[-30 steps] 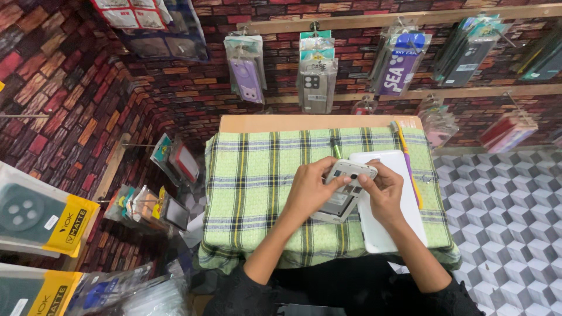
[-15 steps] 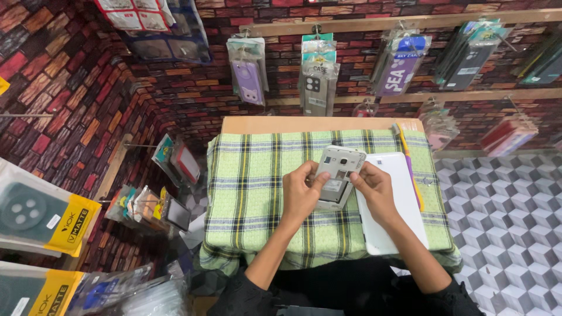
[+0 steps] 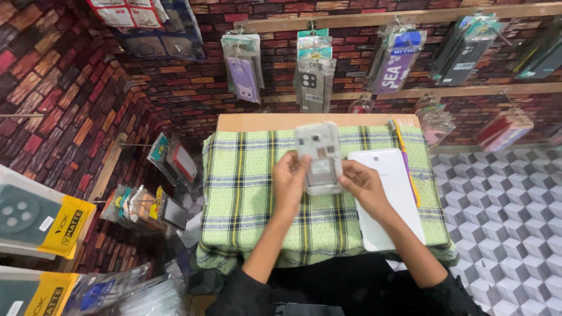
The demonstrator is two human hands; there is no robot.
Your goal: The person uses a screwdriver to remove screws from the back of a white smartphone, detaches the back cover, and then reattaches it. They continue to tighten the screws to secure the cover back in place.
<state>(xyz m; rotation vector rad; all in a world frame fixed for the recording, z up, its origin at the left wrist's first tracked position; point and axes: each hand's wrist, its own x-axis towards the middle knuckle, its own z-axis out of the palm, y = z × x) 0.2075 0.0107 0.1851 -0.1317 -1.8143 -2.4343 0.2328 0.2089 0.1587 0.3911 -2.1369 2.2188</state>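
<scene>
I hold a grey phone (image 3: 319,157) upright over the table, its open back facing me and its image blurred. My left hand (image 3: 289,179) grips its left edge. My right hand (image 3: 364,186) grips its lower right edge. Under the hands a green checked cloth (image 3: 246,181) covers the small wooden table (image 3: 257,122). A white tablet (image 3: 391,193) lies face down on the cloth beside my right hand, partly under my right forearm.
A thin yellow and purple tool (image 3: 405,158) lies along the tablet's right side. Packaged phone cases (image 3: 314,70) hang on the brick-patterned wall behind the table, and more (image 3: 164,187) hang at the left. A grey patterned floor (image 3: 515,222) shows at the right.
The phone has been raised from low over the cloth and turned upright toward the far side of the table. Both hands moved up with it.
</scene>
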